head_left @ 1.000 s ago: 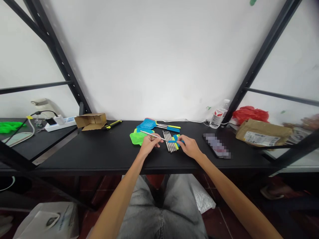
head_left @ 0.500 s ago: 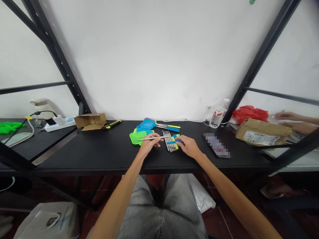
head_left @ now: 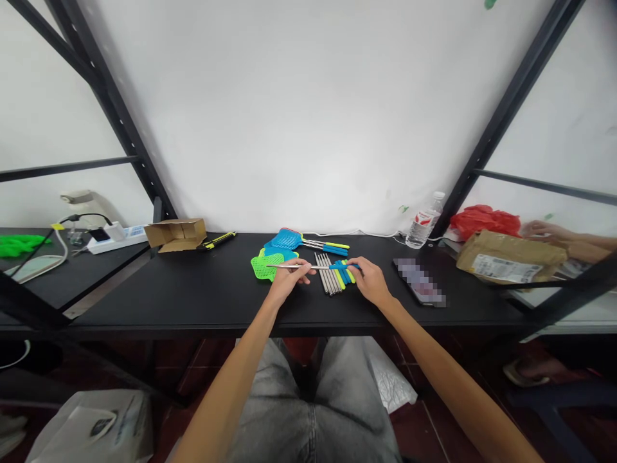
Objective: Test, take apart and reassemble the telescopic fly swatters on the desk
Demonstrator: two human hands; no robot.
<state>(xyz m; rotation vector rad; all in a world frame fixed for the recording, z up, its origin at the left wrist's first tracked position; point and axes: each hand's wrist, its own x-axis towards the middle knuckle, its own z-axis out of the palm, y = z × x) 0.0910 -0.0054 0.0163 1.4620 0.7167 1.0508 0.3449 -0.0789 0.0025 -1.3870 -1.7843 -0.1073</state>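
Rod and blue grip are forming one line above the middle of the black desk, roughly midway between its left and right ends. The left hand is gripping the rod between thumb and fingers; the right hand is pinching the grip at its right end. The step in hand is apparently the fitting of these two parts; whether they are joining firmly, the view is not showing. The next move is probably calling for holding both on one axis while pressing or turning. Below, a row of metal rods with coloured grips is occupying the gap between the hands, limiting downward room. A green perforated head is lying beneath the rod's left end; blue heads are lying toward the rear edge. Open surface is extending leftward and along the front edge, while a phone is narrowing the right side.
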